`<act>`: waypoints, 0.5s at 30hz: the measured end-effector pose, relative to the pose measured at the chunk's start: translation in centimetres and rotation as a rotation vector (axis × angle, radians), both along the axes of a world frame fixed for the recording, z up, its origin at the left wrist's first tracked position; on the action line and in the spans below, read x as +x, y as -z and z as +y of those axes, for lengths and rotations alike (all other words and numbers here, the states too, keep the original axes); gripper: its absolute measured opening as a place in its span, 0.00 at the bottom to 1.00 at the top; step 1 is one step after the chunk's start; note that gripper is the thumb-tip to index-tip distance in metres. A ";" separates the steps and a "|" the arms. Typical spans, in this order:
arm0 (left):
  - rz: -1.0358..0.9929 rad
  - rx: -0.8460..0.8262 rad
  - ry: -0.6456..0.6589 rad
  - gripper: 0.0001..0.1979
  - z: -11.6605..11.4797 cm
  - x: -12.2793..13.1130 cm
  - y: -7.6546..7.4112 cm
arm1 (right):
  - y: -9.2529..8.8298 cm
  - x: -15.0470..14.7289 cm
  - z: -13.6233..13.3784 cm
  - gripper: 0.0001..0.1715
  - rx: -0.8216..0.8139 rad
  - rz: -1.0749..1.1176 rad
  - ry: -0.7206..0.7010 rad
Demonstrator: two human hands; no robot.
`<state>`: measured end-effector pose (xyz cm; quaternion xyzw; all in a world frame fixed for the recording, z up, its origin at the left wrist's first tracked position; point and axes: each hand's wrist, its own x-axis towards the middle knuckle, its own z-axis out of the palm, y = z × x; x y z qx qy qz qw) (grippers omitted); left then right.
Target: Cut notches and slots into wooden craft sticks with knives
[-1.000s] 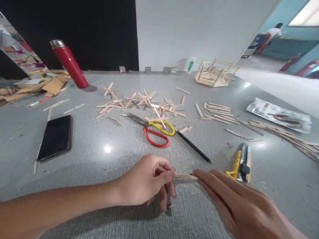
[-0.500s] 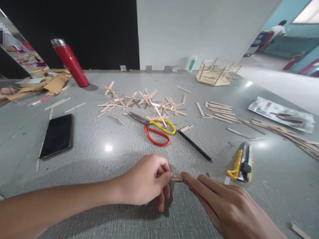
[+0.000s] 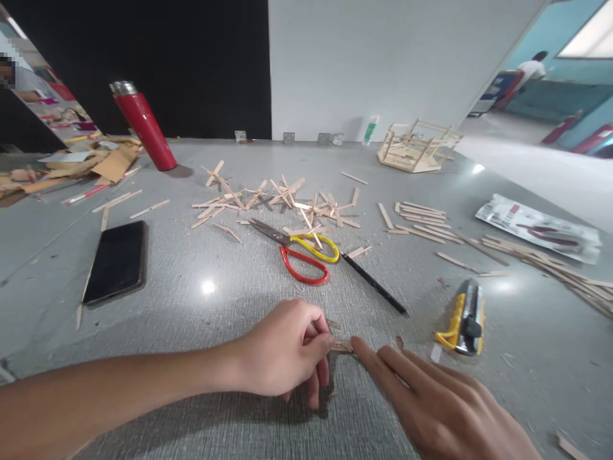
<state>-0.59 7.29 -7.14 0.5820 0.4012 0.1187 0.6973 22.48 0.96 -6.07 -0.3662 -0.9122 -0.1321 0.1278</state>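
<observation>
Near the front of the grey table, my left hand [image 3: 292, 351] pinches the left end of a small wooden stick piece [image 3: 343, 347] between thumb and index finger. The fingertips of my right hand [image 3: 431, 390] rest on the right end of that piece, its fingers stretched out and close together. Another wood scrap [image 3: 334, 324] lies just behind the pinch. Beyond the hands are scissors [image 3: 306, 255] with one red and one yellow handle, and a black pen [image 3: 376, 284]. A yellow cutter [image 3: 464, 319] lies right of my right hand.
A phone [image 3: 116, 260] lies left, with a red bottle [image 3: 143, 128] behind it. Cut sticks [image 3: 287, 191] are scattered mid-table. A wooden frame [image 3: 414, 150] and glue stick [image 3: 370, 130] stand at the back. Long sticks [image 3: 550, 255] and a white packet [image 3: 541, 227] lie right.
The view has shifted slightly. My hands keep nearly the same pose at the stick piece, with the right fingertips a little farther right.
</observation>
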 end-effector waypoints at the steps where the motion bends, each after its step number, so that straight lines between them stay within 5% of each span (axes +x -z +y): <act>1: -0.003 0.001 -0.002 0.09 0.0 0.0 0.0 | 0.0 0.0 -0.1 0.38 0.018 -0.013 -0.003; 15: -0.026 0.024 -0.018 0.07 -0.1 0.2 0.3 | -1.0 -2.1 0.3 0.28 0.207 -0.157 0.032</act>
